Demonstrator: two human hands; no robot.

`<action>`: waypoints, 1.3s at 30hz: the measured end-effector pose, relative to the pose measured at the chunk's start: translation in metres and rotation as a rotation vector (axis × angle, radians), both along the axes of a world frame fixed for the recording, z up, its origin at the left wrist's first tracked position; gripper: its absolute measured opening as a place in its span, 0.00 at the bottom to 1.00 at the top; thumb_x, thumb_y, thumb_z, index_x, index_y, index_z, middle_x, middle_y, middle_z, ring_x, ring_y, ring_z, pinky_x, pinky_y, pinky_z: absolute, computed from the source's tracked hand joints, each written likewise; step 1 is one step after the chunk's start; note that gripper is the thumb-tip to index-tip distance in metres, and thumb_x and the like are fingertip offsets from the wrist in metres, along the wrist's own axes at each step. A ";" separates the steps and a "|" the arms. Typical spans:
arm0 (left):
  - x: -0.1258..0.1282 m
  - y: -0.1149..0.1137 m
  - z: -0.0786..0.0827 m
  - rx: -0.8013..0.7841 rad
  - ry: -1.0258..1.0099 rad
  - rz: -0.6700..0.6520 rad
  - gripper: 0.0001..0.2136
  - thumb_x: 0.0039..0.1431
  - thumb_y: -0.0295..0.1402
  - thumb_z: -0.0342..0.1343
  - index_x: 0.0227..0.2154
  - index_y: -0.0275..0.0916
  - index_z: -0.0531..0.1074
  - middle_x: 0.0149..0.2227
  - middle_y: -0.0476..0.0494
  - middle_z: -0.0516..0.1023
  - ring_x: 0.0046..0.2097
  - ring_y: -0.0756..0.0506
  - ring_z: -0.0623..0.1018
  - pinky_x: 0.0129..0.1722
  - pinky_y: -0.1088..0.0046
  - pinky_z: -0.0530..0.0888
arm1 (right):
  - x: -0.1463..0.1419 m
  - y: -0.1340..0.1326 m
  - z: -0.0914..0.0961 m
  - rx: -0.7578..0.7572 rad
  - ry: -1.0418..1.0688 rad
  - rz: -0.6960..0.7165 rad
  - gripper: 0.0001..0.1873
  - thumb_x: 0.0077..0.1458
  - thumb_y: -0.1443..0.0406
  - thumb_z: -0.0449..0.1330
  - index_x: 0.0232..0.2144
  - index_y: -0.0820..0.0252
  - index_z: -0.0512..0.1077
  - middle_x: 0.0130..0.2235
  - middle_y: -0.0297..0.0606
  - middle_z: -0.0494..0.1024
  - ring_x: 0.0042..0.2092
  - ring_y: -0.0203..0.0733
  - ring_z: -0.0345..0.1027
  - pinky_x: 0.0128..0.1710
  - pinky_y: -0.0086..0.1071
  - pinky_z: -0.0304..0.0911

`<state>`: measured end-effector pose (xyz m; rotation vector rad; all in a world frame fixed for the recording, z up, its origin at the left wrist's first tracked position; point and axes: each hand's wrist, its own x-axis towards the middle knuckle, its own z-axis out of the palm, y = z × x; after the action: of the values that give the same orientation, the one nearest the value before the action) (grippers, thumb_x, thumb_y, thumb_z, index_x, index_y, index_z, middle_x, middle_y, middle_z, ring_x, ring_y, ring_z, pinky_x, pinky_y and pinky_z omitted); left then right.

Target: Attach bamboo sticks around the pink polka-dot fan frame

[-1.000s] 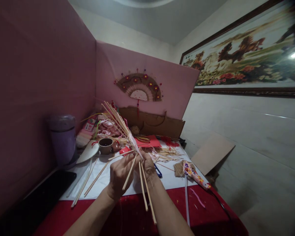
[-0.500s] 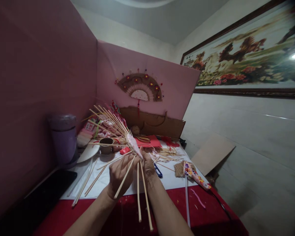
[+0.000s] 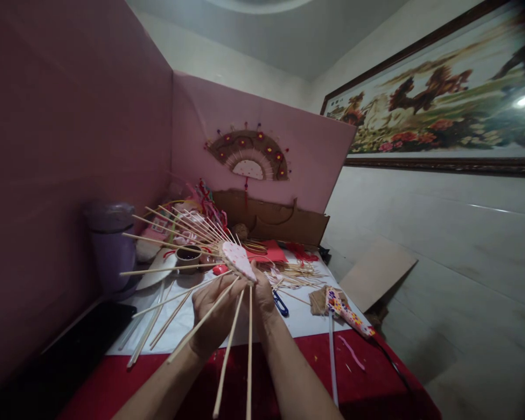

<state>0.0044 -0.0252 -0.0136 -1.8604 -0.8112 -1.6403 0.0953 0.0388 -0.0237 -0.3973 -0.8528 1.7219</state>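
Between my hands is a fan frame: a half-round base (image 3: 238, 261) in pale fabric with small red or pink spots, and thin wooden sticks (image 3: 170, 238) spreading from its curved edge. The sticks point left, away from me and down over my forearms. My right hand (image 3: 262, 294) grips the base at its near right end, thumb on the edge. My left hand (image 3: 214, 315) is curled below the base among the nearest sticks; some of its fingers are hidden. A blue tool (image 3: 280, 303) lies just right of my right hand.
A finished fan (image 3: 249, 154) hangs on the pink board. At right lies a flower-patterned glue gun (image 3: 350, 315) with a clear stick and black cord. Loose sticks (image 3: 300, 273), red paper (image 3: 269, 252), a brown cup (image 3: 188, 259), a purple tumbler (image 3: 112, 251) and a phone (image 3: 91, 335) lie around.
The fan frame has turned and tilted so that more of its spotted face shows. Its sticks have swung left and towards me. Both hands keep hold in nearly the same place.
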 end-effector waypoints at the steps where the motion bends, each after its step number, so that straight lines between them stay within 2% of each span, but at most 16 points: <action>1: 0.000 0.000 0.000 -0.003 -0.007 -0.032 0.09 0.55 0.22 0.50 0.36 0.40 0.71 0.30 0.46 0.78 0.33 0.49 0.78 0.35 0.76 0.71 | 0.000 0.001 -0.001 0.007 0.022 0.000 0.17 0.50 0.54 0.58 0.36 0.62 0.70 0.29 0.38 0.76 0.27 0.38 0.69 0.23 0.29 0.64; 4: -0.002 0.000 0.000 -0.020 -0.040 -0.052 0.11 0.56 0.22 0.50 0.37 0.40 0.72 0.31 0.46 0.78 0.35 0.49 0.77 0.37 0.74 0.71 | 0.000 0.003 -0.004 0.030 0.077 -0.010 0.13 0.50 0.57 0.59 0.33 0.61 0.70 0.26 0.35 0.75 0.22 0.33 0.64 0.19 0.26 0.59; 7: -0.003 0.001 0.002 -0.070 -0.172 -0.030 0.09 0.55 0.22 0.51 0.34 0.41 0.74 0.31 0.47 0.79 0.37 0.48 0.77 0.38 0.73 0.71 | 0.001 0.003 -0.005 0.061 0.066 -0.018 0.13 0.50 0.56 0.58 0.29 0.61 0.69 0.21 0.32 0.71 0.18 0.30 0.58 0.17 0.24 0.53; 9: -0.004 0.003 0.007 -0.140 -0.382 -0.069 0.06 0.54 0.25 0.53 0.30 0.40 0.74 0.28 0.48 0.77 0.33 0.49 0.76 0.35 0.74 0.71 | 0.002 0.003 -0.005 0.123 0.024 -0.040 0.16 0.50 0.54 0.57 0.27 0.62 0.68 0.19 0.31 0.70 0.18 0.29 0.56 0.17 0.23 0.51; 11: -0.005 0.005 0.014 -0.239 -0.684 -0.178 0.03 0.52 0.27 0.56 0.26 0.38 0.74 0.24 0.50 0.74 0.26 0.51 0.73 0.28 0.76 0.69 | 0.001 0.001 -0.005 0.211 -0.053 -0.094 0.18 0.51 0.51 0.56 0.27 0.62 0.68 0.19 0.32 0.70 0.17 0.29 0.54 0.17 0.23 0.49; 14: -0.008 0.009 0.027 -0.332 -1.097 -0.452 0.03 0.47 0.29 0.60 0.26 0.36 0.72 0.20 0.53 0.71 0.21 0.54 0.69 0.21 0.78 0.67 | 0.000 -0.004 -0.006 0.350 -0.254 -0.289 0.17 0.51 0.53 0.57 0.33 0.61 0.69 0.19 0.30 0.70 0.18 0.29 0.53 0.18 0.24 0.49; 17: -0.010 0.009 0.037 -0.334 -1.263 -0.604 0.07 0.44 0.29 0.63 0.26 0.36 0.71 0.21 0.53 0.71 0.21 0.54 0.70 0.21 0.78 0.68 | 0.002 -0.011 -0.009 0.501 -0.498 -0.660 0.11 0.52 0.59 0.58 0.35 0.59 0.68 0.23 0.30 0.69 0.24 0.33 0.59 0.24 0.26 0.55; 19: -0.010 0.007 0.041 -0.324 -1.235 -0.608 0.06 0.44 0.29 0.63 0.26 0.36 0.71 0.21 0.53 0.71 0.21 0.54 0.70 0.21 0.78 0.68 | 0.006 -0.015 -0.010 0.617 -0.609 -0.901 0.05 0.53 0.62 0.57 0.32 0.58 0.67 0.26 0.32 0.69 0.28 0.35 0.61 0.29 0.28 0.57; 22: -0.005 0.003 0.043 -0.319 -1.097 -0.575 0.05 0.45 0.29 0.62 0.26 0.37 0.72 0.22 0.52 0.72 0.23 0.53 0.71 0.23 0.77 0.69 | 0.011 -0.020 -0.009 0.800 -0.653 -1.152 0.02 0.54 0.66 0.55 0.32 0.58 0.65 0.30 0.34 0.67 0.31 0.36 0.61 0.33 0.31 0.58; 26: 0.001 0.001 0.049 -0.346 -0.881 -0.484 0.03 0.47 0.29 0.60 0.26 0.38 0.72 0.24 0.51 0.74 0.26 0.52 0.72 0.25 0.78 0.69 | 0.012 -0.028 0.008 0.988 -0.682 -1.343 0.12 0.53 0.65 0.56 0.41 0.59 0.63 0.40 0.43 0.67 0.42 0.44 0.62 0.42 0.41 0.59; 29: 0.004 0.003 0.059 -0.335 -0.793 -0.435 0.01 0.48 0.28 0.59 0.26 0.38 0.72 0.23 0.51 0.73 0.26 0.52 0.71 0.25 0.79 0.68 | 0.012 -0.034 0.028 1.063 -0.836 -1.358 0.18 0.52 0.63 0.57 0.46 0.61 0.62 0.45 0.48 0.67 0.49 0.49 0.60 0.47 0.46 0.55; 33: 0.011 0.003 0.074 -0.346 -0.851 -0.614 0.02 0.48 0.27 0.59 0.26 0.38 0.72 0.24 0.51 0.73 0.26 0.52 0.71 0.25 0.78 0.69 | 0.018 -0.038 0.048 1.027 -0.990 -1.332 0.19 0.54 0.59 0.56 0.47 0.61 0.64 0.45 0.47 0.70 0.48 0.49 0.59 0.49 0.46 0.53; 36: 0.015 0.000 0.079 -0.384 -0.879 -0.720 0.02 0.47 0.27 0.59 0.25 0.37 0.72 0.24 0.51 0.73 0.24 0.53 0.70 0.23 0.79 0.69 | 0.029 -0.039 0.056 1.058 -0.992 -1.290 0.15 0.56 0.60 0.53 0.44 0.58 0.68 0.42 0.43 0.73 0.46 0.46 0.61 0.47 0.43 0.55; 39: 0.016 -0.003 0.076 -0.401 -0.878 -0.732 0.03 0.45 0.27 0.61 0.25 0.36 0.72 0.22 0.51 0.72 0.22 0.54 0.69 0.21 0.79 0.67 | 0.041 -0.039 0.058 1.147 -0.916 -1.202 0.10 0.57 0.65 0.52 0.39 0.56 0.71 0.38 0.38 0.75 0.43 0.43 0.63 0.46 0.40 0.57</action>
<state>0.0205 -0.0280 0.0619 -1.7568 -0.8731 -3.0643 0.1361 -0.0004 0.0342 -0.6776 -1.5972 -0.2388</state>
